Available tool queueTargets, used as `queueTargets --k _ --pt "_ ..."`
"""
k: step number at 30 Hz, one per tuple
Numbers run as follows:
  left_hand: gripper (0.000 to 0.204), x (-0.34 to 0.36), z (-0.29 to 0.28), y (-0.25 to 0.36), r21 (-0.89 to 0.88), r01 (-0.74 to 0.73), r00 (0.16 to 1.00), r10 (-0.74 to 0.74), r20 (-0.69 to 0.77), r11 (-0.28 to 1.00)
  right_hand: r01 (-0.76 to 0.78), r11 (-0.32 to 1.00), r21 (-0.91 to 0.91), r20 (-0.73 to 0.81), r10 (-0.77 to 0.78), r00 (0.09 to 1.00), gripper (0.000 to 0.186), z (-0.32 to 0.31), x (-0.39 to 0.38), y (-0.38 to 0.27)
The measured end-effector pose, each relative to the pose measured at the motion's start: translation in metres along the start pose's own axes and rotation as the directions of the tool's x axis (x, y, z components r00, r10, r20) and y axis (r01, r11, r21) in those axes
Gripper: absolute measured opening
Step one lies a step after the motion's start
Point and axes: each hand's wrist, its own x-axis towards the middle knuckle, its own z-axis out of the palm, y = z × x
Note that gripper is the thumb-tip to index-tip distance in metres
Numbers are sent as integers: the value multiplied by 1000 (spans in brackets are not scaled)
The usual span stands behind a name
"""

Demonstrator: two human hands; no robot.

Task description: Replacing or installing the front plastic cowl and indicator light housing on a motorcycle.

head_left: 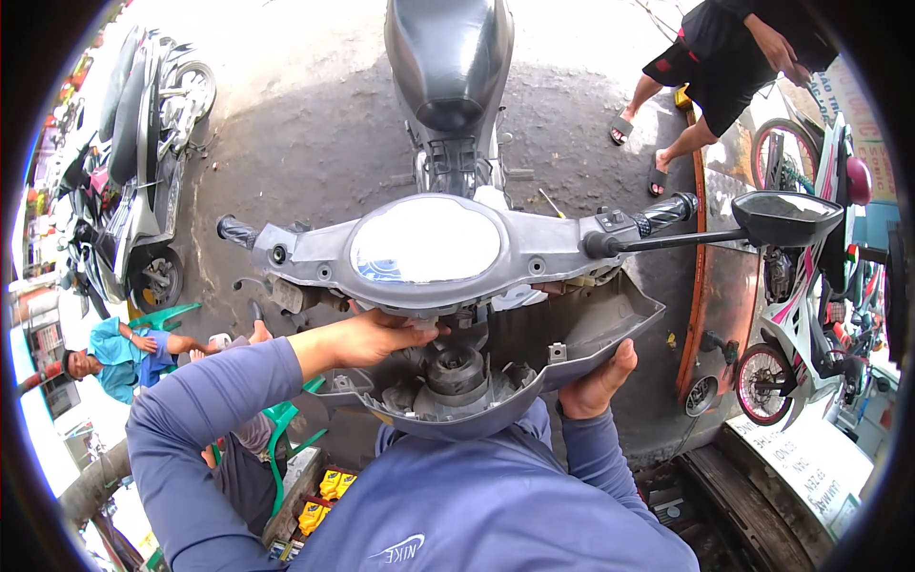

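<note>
In front of me is a motorbike's grey handlebar cover [534, 250] with an oval, glare-white gauge [426, 240] in it. Between it and my body, the front headlight cover [610, 329] is tipped away from the handlebar, its hollow inside facing up. The round back of the headlight [456, 370] sits inside it. My right hand [596, 381] grips the cover's right edge, thumb up over the rim. My left hand [376, 338] reaches into the gap below the gauge, fingers curled in; what they pinch there is hidden.
The black seat [448, 67] lies beyond the handlebar. A mirror [786, 217] juts out right. Parked motorbikes [143, 162] stand left and others right [767, 372]. Someone in black shorts [710, 76] stands far right; a person in teal [119, 353] sits left. Yellow bottles [324, 496] are lower left.
</note>
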Motion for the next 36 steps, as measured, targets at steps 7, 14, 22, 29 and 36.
queueTargets --k 7,14,22,29,36 --pt "49 8 -6 8 237 -99 989 70 129 966 8 1000 11 -113 -7 994 60 4 2 9" --pt "41 19 11 12 473 -31 998 55 -38 880 -4 1000 -30 -126 0 992 63 9 6 7" --pt "39 15 0 20 460 -87 996 86 24 884 -16 999 -42 -106 11 994 64 17 10 4" --pt "33 15 -12 -7 644 -173 984 165 73 745 -47 999 -5 -103 46 994 70 18 9 2" --pt "35 13 -18 -9 581 -247 966 149 211 775 -109 994 -13 -170 106 980 81 -1 -4 10"
